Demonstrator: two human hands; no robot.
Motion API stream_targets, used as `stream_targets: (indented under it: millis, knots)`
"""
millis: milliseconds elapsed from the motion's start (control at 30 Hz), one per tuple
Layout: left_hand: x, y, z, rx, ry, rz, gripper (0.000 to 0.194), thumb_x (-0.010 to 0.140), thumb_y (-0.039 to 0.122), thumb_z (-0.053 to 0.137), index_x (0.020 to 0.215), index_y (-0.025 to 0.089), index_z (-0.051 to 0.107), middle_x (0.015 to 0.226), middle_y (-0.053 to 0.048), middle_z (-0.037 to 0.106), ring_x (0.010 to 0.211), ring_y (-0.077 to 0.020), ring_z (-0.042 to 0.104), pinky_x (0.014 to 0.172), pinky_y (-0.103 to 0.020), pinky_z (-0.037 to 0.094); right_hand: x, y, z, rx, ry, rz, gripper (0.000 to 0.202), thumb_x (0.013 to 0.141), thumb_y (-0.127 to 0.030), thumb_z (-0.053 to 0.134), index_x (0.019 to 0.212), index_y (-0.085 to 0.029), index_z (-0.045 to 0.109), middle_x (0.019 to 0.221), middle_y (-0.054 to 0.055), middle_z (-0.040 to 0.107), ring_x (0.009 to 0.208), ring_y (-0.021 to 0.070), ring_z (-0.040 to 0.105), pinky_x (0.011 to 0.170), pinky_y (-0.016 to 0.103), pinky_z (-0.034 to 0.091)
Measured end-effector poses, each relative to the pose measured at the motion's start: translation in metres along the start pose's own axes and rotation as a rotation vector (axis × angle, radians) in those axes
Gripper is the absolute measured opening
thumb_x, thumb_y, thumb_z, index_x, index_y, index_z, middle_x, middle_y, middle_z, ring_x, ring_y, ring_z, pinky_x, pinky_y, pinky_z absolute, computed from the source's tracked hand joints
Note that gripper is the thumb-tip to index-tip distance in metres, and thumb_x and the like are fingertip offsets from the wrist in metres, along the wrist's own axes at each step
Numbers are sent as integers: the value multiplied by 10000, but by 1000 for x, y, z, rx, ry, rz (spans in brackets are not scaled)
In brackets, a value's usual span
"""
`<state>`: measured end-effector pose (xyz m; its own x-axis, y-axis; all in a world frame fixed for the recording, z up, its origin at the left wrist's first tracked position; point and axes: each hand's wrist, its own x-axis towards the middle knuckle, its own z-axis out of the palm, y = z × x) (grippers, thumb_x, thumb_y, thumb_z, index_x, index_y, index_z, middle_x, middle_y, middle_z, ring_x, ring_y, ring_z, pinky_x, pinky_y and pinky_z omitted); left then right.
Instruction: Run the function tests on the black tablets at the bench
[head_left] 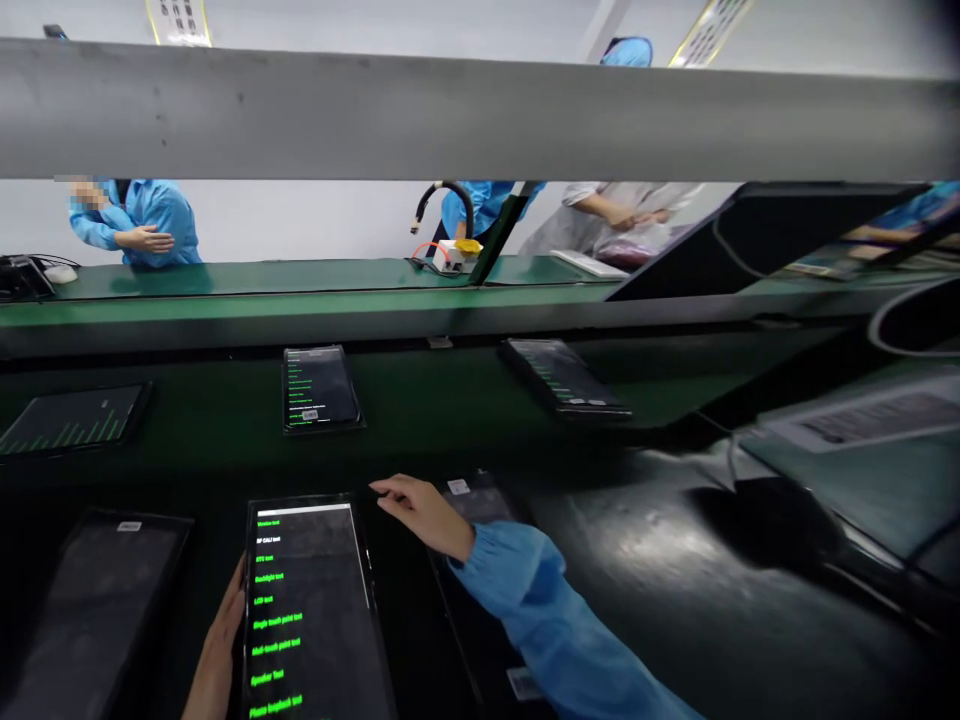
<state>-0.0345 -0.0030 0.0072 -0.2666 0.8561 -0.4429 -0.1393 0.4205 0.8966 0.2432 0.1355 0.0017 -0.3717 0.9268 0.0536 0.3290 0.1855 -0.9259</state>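
A tablet (315, 610) with a lit screen stands close in front of me, showing a list of test names, mostly in green letters. Along its left edge lies my left hand (221, 640), holding the tablet; the fingertips are partly hidden behind it. My right hand (424, 515), in a blue sleeve, hovers just off the tablet's upper right corner. Its fingers reach left with nothing between them. Beneath the right forearm lies another dark tablet (469, 620), partly covered by the sleeve. To the left is a dark tablet (105, 610) with a white label near its top.
Several lit tablets, such as the middle one (321, 390) and the right one (566, 375), lie on the dark green belt (427, 420). A grey beam (480, 115) crosses overhead. Black stands and cables (780, 540) are at right. People in blue work beyond the far green bench (300, 278).
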Motion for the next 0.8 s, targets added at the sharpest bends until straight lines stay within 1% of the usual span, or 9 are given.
stream_targets:
  millis: [133, 267, 367, 467, 567, 633, 700, 767, 800]
  knots:
    - [-5, 2, 3, 45, 60, 12, 652, 629, 696, 638, 1170, 334, 601, 1393, 57, 487, 1360, -249, 316, 1181, -389, 167, 11, 12, 19, -49, -4, -3, 231, 804, -123, 592, 984, -196, 717, 916, 52, 628, 754, 198, 613, 696, 293, 511]
    - [-7, 2, 4, 103, 119, 69, 708, 628, 682, 650, 1205, 277, 585, 1404, -2, 480, 1336, -260, 360, 1170, -388, 201, 24, 9, 35, -65, -8, -27, 166, 812, -92, 639, 890, -206, 731, 914, 41, 630, 780, 190, 614, 709, 276, 503]
    - [-5, -2, 3, 112, 115, 66, 684, 664, 660, 638, 1231, 283, 566, 1422, 6, 458, 1344, -264, 346, 1165, -401, 211, 30, 6, 43, -72, 17, -37, 152, 783, -60, 683, 809, -204, 725, 862, 30, 633, 789, 189, 614, 709, 268, 495]
    - [-3, -5, 3, 69, 107, 33, 725, 659, 674, 631, 1260, 280, 539, 1450, 4, 420, 1358, -276, 317, 1157, -412, 227, 35, 5, 51, -89, 68, -38, 147, 766, -55, 697, 746, -200, 700, 830, 22, 630, 758, 184, 612, 686, 270, 491]
    - [-2, -5, 4, 19, 82, -51, 874, 624, 716, 624, 1334, 234, 458, 1491, -30, 354, 1377, -271, 275, 1158, -395, 219, 35, -4, 57, -130, 117, -60, 164, 779, -47, 664, 695, -188, 655, 826, 34, 615, 768, 195, 596, 702, 298, 478]
    - [-3, -4, 4, 11, 68, -72, 923, 627, 726, 611, 1361, 200, 421, 1506, -50, 321, 1388, -254, 248, 1168, -370, 183, 24, -21, 55, -177, 141, -97, 196, 788, -40, 643, 662, -186, 610, 845, 47, 607, 829, 228, 568, 782, 365, 442]
    - [-5, -3, 3, 17, 71, -56, 915, 621, 731, 612, 1341, 191, 449, 1496, -57, 341, 1388, -249, 251, 1170, -357, 170, -4, -46, 45, -219, 130, -151, 224, 808, -55, 637, 649, -197, 569, 845, 41, 611, 870, 256, 534, 833, 420, 384]
    - [-6, -3, 2, 2, 54, -70, 889, 611, 730, 620, 1323, 218, 475, 1474, -43, 381, 1376, -263, 281, 1162, -378, 202, -46, -69, 29, -221, 53, -207, 220, 857, -107, 631, 686, -221, 553, 759, -4, 607, 797, 231, 540, 791, 392, 391]
    - [-6, -3, 2, -11, 38, -89, 890, 605, 728, 626, 1328, 232, 469, 1469, -34, 389, 1369, -271, 294, 1154, -393, 225, -70, -78, 19, -186, -53, -231, 189, 904, -155, 614, 741, -236, 559, 751, -17, 606, 749, 207, 550, 770, 366, 410]
